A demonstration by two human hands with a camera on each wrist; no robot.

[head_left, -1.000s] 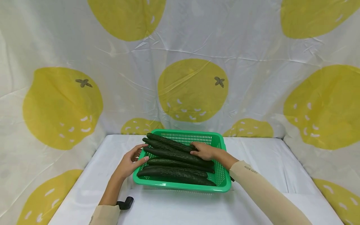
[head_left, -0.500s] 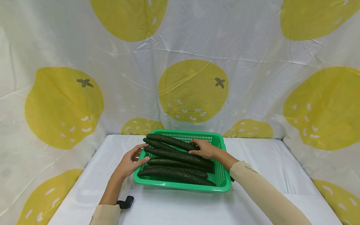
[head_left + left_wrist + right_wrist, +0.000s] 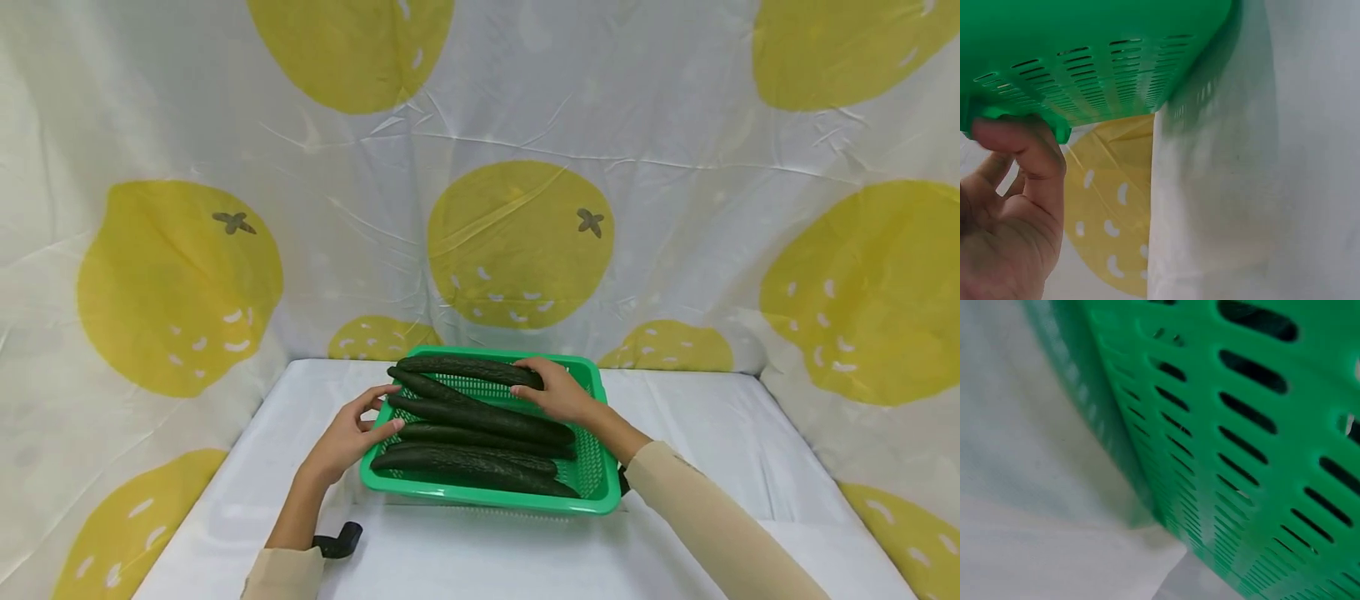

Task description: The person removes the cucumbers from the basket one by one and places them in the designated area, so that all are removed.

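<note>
A green plastic basket (image 3: pixel 480 497) with slotted walls stands on the white surface, and several dark green cucumbers (image 3: pixel 480 419) lie lengthwise in it. My left hand (image 3: pixel 347 437) grips the basket's left rim, thumb and fingertips at its edge; the left wrist view shows the fingers (image 3: pixel 1041 156) bent up against the rim from below. At the far side of the basket, my right hand (image 3: pixel 558 392) holds the right end of the rearmost cucumber (image 3: pixel 465 367), thumb in front and fingers over the back. The right wrist view shows only the basket's slotted wall (image 3: pixel 1247 444), with the hand hidden.
White cloth (image 3: pixel 465 558) covers the table. Behind and at both sides hangs a curtain (image 3: pixel 675 250) printed with yellow fruit. A black angled piece (image 3: pixel 341 540) sits by my left wrist, in front of the basket's left corner.
My right hand has shifted the right end of the rearmost cucumber toward the back of the basket, widening a gap behind the other cucumbers. My left hand has stayed at the rim.
</note>
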